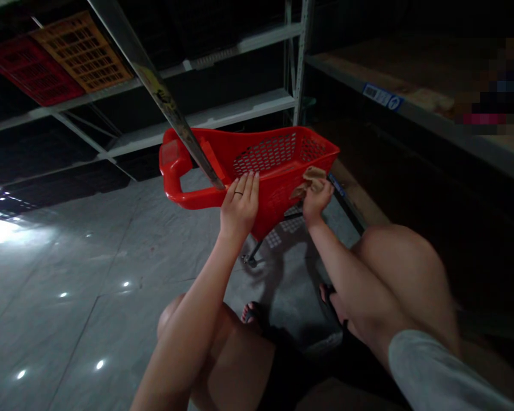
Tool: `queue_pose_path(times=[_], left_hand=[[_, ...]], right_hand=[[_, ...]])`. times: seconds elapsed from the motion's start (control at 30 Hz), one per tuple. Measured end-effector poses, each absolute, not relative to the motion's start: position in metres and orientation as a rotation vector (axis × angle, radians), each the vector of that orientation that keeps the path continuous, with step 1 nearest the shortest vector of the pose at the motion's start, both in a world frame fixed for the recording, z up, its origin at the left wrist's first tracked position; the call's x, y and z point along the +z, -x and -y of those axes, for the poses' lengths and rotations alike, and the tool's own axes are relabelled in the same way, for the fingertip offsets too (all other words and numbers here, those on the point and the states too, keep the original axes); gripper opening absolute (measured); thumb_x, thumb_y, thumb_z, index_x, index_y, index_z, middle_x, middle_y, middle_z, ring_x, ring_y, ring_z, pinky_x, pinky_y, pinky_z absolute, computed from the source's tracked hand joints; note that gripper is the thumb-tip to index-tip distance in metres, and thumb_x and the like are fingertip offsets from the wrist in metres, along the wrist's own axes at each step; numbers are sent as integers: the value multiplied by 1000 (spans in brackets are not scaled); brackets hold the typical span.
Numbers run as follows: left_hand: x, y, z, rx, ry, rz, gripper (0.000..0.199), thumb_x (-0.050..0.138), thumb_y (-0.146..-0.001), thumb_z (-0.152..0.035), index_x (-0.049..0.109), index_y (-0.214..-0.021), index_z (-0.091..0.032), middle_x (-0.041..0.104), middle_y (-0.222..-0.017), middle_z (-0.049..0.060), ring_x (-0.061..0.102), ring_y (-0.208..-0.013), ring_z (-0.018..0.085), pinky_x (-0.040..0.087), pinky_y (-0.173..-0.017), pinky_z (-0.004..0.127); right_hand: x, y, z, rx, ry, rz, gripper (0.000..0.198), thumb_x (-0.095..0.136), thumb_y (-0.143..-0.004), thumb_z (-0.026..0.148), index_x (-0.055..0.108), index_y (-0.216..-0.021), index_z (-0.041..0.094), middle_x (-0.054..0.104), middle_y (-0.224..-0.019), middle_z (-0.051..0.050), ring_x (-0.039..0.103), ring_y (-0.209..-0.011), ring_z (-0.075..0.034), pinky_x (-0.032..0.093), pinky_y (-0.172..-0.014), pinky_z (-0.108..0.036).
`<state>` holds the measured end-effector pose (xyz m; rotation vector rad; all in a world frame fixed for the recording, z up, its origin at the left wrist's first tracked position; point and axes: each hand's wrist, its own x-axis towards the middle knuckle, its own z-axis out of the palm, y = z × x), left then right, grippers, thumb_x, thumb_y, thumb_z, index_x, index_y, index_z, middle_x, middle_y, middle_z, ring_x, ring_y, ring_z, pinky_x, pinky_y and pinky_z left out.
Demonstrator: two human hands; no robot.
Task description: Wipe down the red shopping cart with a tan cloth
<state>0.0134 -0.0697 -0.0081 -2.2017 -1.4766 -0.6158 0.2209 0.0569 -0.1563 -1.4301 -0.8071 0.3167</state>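
Observation:
A red plastic shopping cart [274, 200] with perforated basket walls stands in front of me on dark legs with casters. My left hand [241, 202] lies flat on the cart's near top rim, fingers stretched out, a dark ring on one finger. Against the outside of the near wall, toward the right end, my right hand [317, 200] is closed around a crumpled tan cloth [312, 178]. A grey pole [167, 103] with worn yellow patches slants down to the cart near my left fingers; its lower end meets the rim there.
Grey metal shelving [257, 108] stands behind the cart, bearing a red crate [34, 71] and a yellow crate [83, 51]. At the right is a wooden shelf [411, 94] with a blue-and-white label. My bent knees and sandalled feet are close to the cart on the concrete floor [111, 319].

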Motion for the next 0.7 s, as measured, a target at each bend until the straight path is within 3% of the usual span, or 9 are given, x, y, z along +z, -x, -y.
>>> queue_pose_path(times=[0.13,0.27,0.4,0.53,0.6,0.7], left_hand=[[-10,-20,64,-666,2168,1529,45,41,-107,-13,65,-144,-13,70,-144,15,64,-136,29,46,-121,48],[-8,-24,58,-725,2140,1596,41,43,-105,-12,71,-135,-15,75,-135,15,67,-129,30,48,-115,49],[-5,-24,55,-754,2117,1618,40,46,-101,-14,74,-130,-17,77,-129,13,68,-123,30,49,-109,47],[-6,-21,56,-781,2155,1564,42,47,-98,-14,74,-130,-18,77,-128,13,68,-121,29,48,-108,47],[-7,-19,57,-790,2177,1540,43,47,-98,-15,75,-130,-17,77,-128,14,68,-121,29,48,-108,47],[-8,-19,57,-823,2187,1526,44,46,-98,-14,75,-131,-18,78,-128,14,68,-122,29,47,-108,48]], right_hand=[[-125,-227,-81,328,1391,836,30,58,-78,10,60,-106,20,64,-113,-9,64,-110,-22,52,-109,-45],[-125,-169,-29,486,1205,1170,22,65,-81,21,68,-102,22,70,-107,-7,69,-101,-22,58,-99,-41],[-126,-147,-12,619,1071,1261,31,67,-76,18,72,-107,22,75,-107,-6,71,-101,-22,59,-97,-39],[-112,-207,-82,533,1261,860,31,57,-81,11,65,-111,16,73,-113,-9,71,-102,-18,56,-101,-37],[-106,-246,-119,483,1345,764,35,44,-86,8,61,-117,11,68,-120,-13,68,-112,-17,50,-109,-41],[-111,-274,-134,410,1455,793,31,44,-86,7,60,-112,11,65,-120,-13,65,-117,-19,45,-114,-47]])
